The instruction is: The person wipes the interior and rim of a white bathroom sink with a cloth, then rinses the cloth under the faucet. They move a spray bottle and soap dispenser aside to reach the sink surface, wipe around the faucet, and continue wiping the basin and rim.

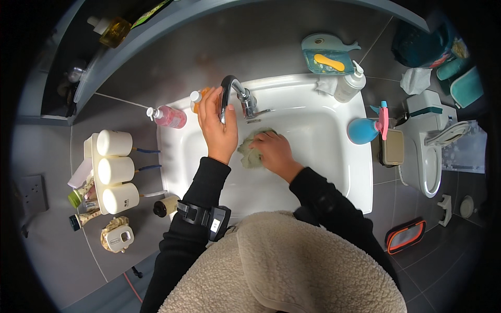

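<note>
My left hand (219, 131) is at the end of the chrome faucet (227, 86), with the spout between its thumb and its long, nearly straight fingers. Just behind the fingertips stands a small orange bottle (196, 100) with a white cap, partly hidden by the hand. Lower and to the right, my right hand (276, 152) presses its curled fingers onto a crumpled grey-green cloth (251, 157). That cloth lies inside the white sink (334, 172), under the faucet's base. The right fingertips are partly lost in its folds.
A pink pump bottle (171, 117) stands at the sink's left corner, near a rack of white cups (115, 171). On the right rim are a white pump bottle (350, 86) and a blue spray bottle (364, 130). A whale-shaped soap dish (318, 41) hangs behind; a toilet (430, 156) stands right.
</note>
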A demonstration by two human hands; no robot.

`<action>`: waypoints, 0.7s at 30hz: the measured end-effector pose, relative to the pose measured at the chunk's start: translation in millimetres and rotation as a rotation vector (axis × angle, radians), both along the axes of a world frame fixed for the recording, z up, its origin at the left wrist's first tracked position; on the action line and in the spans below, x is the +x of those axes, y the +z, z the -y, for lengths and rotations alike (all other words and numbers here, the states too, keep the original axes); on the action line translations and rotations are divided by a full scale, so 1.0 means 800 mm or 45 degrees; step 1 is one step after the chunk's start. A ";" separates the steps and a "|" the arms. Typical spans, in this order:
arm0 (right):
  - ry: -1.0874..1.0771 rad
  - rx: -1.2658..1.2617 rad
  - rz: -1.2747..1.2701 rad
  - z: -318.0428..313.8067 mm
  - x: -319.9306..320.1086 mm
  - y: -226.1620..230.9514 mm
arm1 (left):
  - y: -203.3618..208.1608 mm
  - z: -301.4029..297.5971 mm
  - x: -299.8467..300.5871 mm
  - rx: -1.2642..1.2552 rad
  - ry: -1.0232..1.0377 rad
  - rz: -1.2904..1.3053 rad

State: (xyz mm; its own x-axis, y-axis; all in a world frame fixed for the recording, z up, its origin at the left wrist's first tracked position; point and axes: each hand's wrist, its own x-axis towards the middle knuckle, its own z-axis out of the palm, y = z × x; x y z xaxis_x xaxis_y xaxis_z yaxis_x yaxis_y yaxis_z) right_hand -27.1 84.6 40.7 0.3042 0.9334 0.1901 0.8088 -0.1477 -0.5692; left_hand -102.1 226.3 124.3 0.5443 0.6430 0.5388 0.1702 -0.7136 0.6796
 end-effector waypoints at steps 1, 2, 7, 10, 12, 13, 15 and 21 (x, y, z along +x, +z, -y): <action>-0.055 0.041 -0.051 0.009 -0.002 0.006 | -0.001 0.000 0.000 -0.016 -0.005 0.011; -0.114 -0.031 -0.127 0.015 -0.004 0.012 | -0.002 0.000 -0.001 -0.051 -0.011 0.020; -0.340 0.273 0.264 -0.034 0.027 0.030 | -0.006 0.000 0.003 -0.242 -0.056 0.098; -0.382 -0.043 0.281 -0.071 0.051 0.020 | -0.004 0.001 0.002 -0.147 -0.025 0.081; -0.371 -0.252 0.214 -0.078 0.057 0.007 | -0.002 0.000 0.000 -0.062 -0.002 0.017; -0.389 -0.171 0.159 -0.077 0.059 0.000 | -0.002 -0.001 -0.001 -0.029 0.011 -0.013; -0.414 -0.114 0.011 -0.067 0.064 -0.010 | -0.002 -0.002 -0.002 -0.033 0.000 -0.006; -0.987 -0.024 -0.460 0.035 0.093 -0.024 | -0.004 -0.003 0.001 -0.081 -0.026 0.066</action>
